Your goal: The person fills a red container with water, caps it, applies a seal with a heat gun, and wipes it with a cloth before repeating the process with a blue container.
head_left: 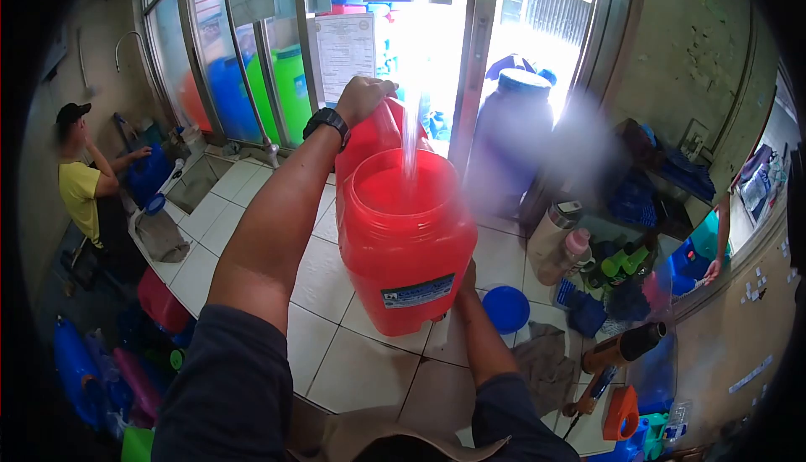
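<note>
A red plastic water jug [403, 252] with a wide uncapped mouth and a label on its side leans over the white tiled counter [323, 370]. My left hand [367, 99], a black watch on its wrist, is closed around the jug's handle at the top. A clear stream, seemingly water, falls from above into the mouth. My right hand [469, 280] is against the jug's lower right side, its fingers hidden behind the plastic. Just right of that forearm lies a round blue lid [505, 309].
A large container with a blue cap [514, 126] stands right of the jug, partly blurred by glare. Tumblers [554, 239], a grey cloth [546, 365] and a heat gun [617, 357] crowd the right side. At left, a person in yellow [88, 181] holds a blue container [149, 170] by a sink.
</note>
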Tool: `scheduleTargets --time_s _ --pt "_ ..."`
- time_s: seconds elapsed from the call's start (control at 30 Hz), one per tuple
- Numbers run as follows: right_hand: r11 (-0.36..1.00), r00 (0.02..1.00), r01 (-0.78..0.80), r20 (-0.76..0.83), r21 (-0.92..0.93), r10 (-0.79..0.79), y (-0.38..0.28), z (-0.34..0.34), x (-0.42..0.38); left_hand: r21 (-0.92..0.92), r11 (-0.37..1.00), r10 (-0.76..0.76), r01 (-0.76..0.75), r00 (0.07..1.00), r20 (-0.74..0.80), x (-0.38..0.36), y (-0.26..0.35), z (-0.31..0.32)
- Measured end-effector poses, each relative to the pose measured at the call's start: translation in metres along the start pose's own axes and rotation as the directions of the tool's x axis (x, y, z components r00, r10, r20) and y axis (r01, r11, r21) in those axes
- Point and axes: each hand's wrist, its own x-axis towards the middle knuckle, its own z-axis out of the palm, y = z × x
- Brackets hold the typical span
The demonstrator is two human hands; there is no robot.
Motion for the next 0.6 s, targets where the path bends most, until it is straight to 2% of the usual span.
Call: scheduleTargets --time_s 0.17,0.3,0.43,0.6 --pt "0.995 0.999 -0.024 -0.027 0.093 0.027 0.003 0.004 0.0 -0.025 1.0 -0.019 0.019 1.0 -0.004 -0.003 0.004 0.0" --pt "0.998 0.999 -0.044 0.013 0.055 0.043 0.005 0.005 0.001 -0.028 0.999 -0.015 0.015 1.0 -0.016 -0.002 0.002 0.0" --pt "0.997 0.999 -0.031 -0.016 0.076 0.032 0.008 0.009 0.002 -0.033 0.999 -0.038 0.037 0.999 -0.024 -0.002 0.002 0.001" --pt "0.999 0.998 -0.044 0.034 -0.003 0.044 -0.003 -0.003 0.002 -0.039 0.999 -0.029 0.028 1.0 -0.011 0.002 -0.003 0.001"
